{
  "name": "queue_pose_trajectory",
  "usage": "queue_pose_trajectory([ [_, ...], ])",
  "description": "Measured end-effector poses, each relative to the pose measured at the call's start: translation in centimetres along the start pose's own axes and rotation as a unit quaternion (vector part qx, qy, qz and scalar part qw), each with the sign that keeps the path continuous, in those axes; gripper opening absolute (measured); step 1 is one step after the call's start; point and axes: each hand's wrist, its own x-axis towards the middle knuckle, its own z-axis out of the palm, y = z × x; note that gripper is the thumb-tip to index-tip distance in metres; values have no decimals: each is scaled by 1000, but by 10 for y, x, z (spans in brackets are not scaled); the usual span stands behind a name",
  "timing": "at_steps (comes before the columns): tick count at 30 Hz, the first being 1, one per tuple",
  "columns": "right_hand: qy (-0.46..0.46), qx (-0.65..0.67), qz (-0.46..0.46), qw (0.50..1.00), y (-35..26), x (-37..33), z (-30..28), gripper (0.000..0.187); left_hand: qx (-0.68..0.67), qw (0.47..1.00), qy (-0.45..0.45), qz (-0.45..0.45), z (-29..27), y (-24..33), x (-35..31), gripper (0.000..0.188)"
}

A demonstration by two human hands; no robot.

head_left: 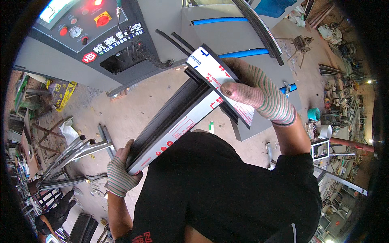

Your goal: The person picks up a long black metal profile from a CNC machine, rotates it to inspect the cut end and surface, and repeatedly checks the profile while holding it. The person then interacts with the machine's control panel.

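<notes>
My left hand (121, 174), in a striped work glove, is wrapped around the lower end of a long black frame profile (178, 125). White protective film with red print covers one face of that profile. My right hand (261, 91), gloved alike, grips a shorter black profile (208, 69), also faced with white film, its thumb pressed on the film. The shorter piece lies across the upper end of the long one, and the two touch there. Whether they are fastened together I cannot tell. Both pieces are held up in front of my body.
A grey machine with a control panel (81, 28) and a hanging cable stands at the upper left. Dark profiles (263, 32) lie on a grey bench with blue strips (243, 52). Metal frames (81, 150) stand at left. Another person (56, 216) is at the lower left.
</notes>
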Motion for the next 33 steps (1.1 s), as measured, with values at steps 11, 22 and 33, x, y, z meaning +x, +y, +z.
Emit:
queue_pose_trajectory([
  [11, -57, 84, 19, 995, 28, 13, -1, 87, 33, 999, 7, 9, -15, 2, -5, 93],
  [22, -112, 10, 80, 990, 27, 17, -10, 96, 83, 996, -23, -39, -27, 8, -7, 93],
  [33, -78, 7, -93, 993, 34, -4, 3, 112, 206, 969, 131, 47, -38, 3, -3, 95],
])
